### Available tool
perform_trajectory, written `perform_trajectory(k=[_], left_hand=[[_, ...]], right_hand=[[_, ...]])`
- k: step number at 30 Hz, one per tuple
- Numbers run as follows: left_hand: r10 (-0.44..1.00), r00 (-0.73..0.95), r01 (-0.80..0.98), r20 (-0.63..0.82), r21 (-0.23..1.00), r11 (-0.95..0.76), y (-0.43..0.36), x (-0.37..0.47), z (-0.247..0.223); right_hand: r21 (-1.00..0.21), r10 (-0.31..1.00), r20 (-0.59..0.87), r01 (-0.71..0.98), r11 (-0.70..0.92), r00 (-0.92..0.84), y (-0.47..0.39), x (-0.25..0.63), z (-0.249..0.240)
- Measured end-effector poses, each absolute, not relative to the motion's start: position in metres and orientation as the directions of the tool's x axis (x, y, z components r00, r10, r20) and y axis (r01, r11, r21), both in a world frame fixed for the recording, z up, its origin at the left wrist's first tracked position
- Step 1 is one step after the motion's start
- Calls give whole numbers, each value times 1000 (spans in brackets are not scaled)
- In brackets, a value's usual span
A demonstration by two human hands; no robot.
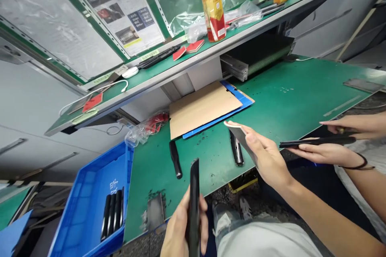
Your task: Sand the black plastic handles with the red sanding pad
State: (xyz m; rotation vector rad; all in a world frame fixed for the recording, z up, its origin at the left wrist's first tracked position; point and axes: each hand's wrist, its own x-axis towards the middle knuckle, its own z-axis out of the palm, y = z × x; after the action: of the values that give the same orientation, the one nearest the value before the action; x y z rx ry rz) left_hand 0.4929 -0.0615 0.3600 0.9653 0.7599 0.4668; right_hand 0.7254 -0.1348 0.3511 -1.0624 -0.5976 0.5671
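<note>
standing beside the left end of a green table (208, 178), a blue crate (81, 186) holds a row of black pieces (113, 213) lying side by side at its near right. on the table's near left corner lies a dark flat block (155, 211) with black smudges around it; farther back, at the left edge, sits a clear bag (147, 128) with red bits inside. to the right of these a short black handle (175, 160) lies flat.

just right of it and nearer, the person's left hand (187, 225) holds a long black piece (194, 192) on end, thumb side on the left, fingers curled round to the right, so the grip is narrow. beyond, toward the far edge, a brown cardboard sheet (202, 108) rests over a blue sheet (217, 120). a second black handle (237, 150) lies right of centre, partly hidden behind a grey pad (243, 138), which the person's right hand (268, 156) pinches between thumb and fingers, tilted, its edge pale and reddish. at the far right, a co-worker's hands (327, 154) hold another black piece (316, 142).
</note>
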Motion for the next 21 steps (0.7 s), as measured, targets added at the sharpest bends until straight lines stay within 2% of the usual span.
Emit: perform_trajectory(k=[3,5,11,14,16,19,21], left_hand=[[695,619,-61,-366,860,507,-60,502,366],[658,654,-88,-372,827,555,-59,506,369],[543,725,-199,-424,626,754,-53,505,368],[527,754,-217,-393,608,764,-55,503,368],[516,764,-205,-387,613,763,-57,502,371],[506,771,-190,-386,618,762,-59,503,376],[516,760,-191,-397,622,759,-61,504,377]], right_hand=[[-862,826,60,-387,326,560,-131,715,344],[-856,877,61,-428,292,476,-132,705,338],[-920,810,299,-74,385,505,-141,690,338],[-912,823,323,-77,402,467,-143,689,341],[-922,821,335,-17,386,462,-143,689,342],[-907,793,419,174,383,441,-140,690,346],[-833,753,540,367,413,377,-136,690,350]])
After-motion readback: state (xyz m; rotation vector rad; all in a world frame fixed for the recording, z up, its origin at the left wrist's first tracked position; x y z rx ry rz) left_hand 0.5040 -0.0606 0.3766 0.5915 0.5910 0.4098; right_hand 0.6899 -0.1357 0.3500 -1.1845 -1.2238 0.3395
